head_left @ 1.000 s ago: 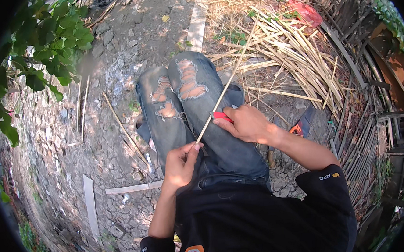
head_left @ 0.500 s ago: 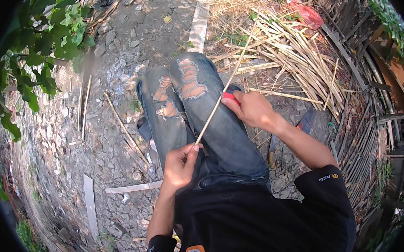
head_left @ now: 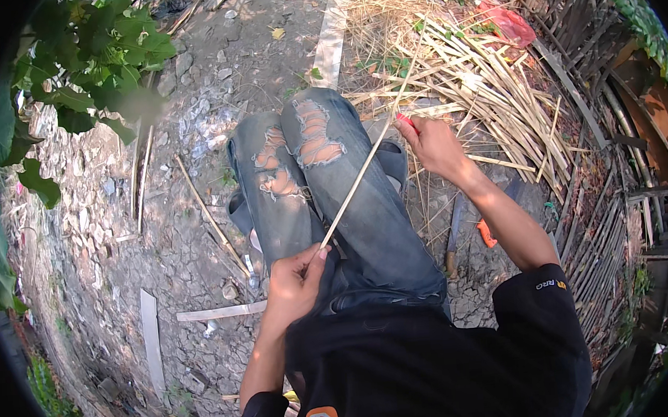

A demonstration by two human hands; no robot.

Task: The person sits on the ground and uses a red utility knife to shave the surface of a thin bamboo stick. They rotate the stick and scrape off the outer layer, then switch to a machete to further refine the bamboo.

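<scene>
A long, thin bamboo strip (head_left: pixel 359 182) slants across my lap, its far end reaching over the pile of pale strips. My left hand (head_left: pixel 295 279) pinches its near end between thumb and fingers. Farther along the strip, past my right knee, my right hand (head_left: pixel 437 148) is closed around a small red tool (head_left: pixel 404 119) that is pressed against the strip. Most of that tool is hidden by my fingers, so its exact kind does not show.
A heap of split strips (head_left: pixel 489 97) lies at the far right beside a red plastic bag (head_left: pixel 511 26). By my right thigh are a wooden-handled knife (head_left: pixel 451 256) and an orange saw handle (head_left: pixel 487 233). Flat boards (head_left: pixel 151 337) lie at left; leaves (head_left: pixel 84 63) overhang at upper left.
My right hand has slid away from me along the strip with the red tool, uncovering the orange handle on the ground. My left hand still grips the near end, slightly lower.
</scene>
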